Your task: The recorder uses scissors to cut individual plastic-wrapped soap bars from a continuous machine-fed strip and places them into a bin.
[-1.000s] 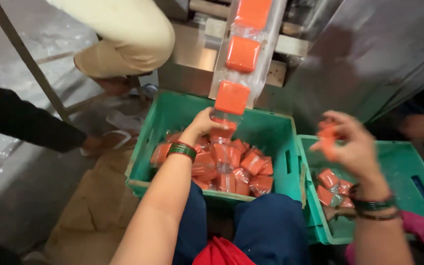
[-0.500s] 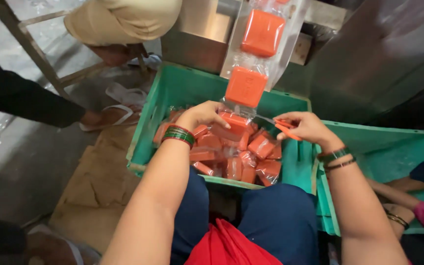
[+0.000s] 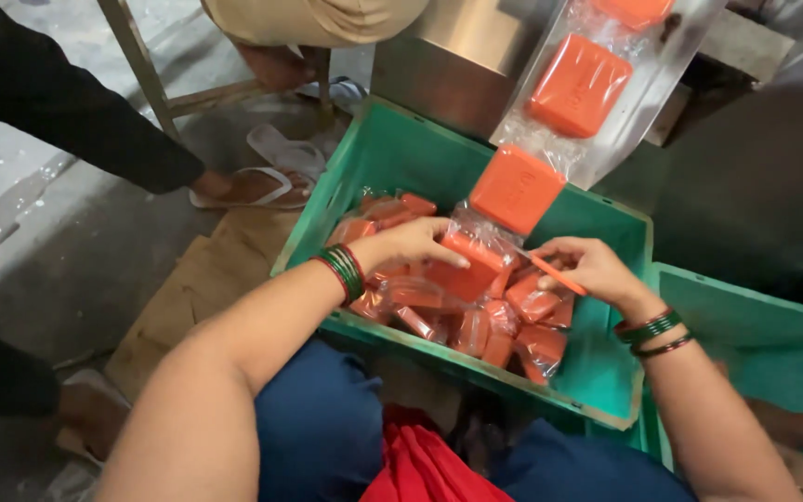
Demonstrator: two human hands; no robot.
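Concrete floor and flattened cardboard [image 3: 188,297] lie behind your green plastic crate [image 3: 401,153]. Your left hand [image 3: 411,244] grips the lowest orange block [image 3: 471,265] of a clear film strip [image 3: 597,88] hanging from above. Just right of it, your right hand [image 3: 592,270] pinches a thin orange cutter [image 3: 550,272] at the film seam. Keep the film taut and cut only along the seam. Glossy, crinkled wrapped blocks [image 3: 476,321] pile loosely beneath both hands.

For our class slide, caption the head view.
Left hand grips a wrapped orange bar; right hand holds an orange blade.
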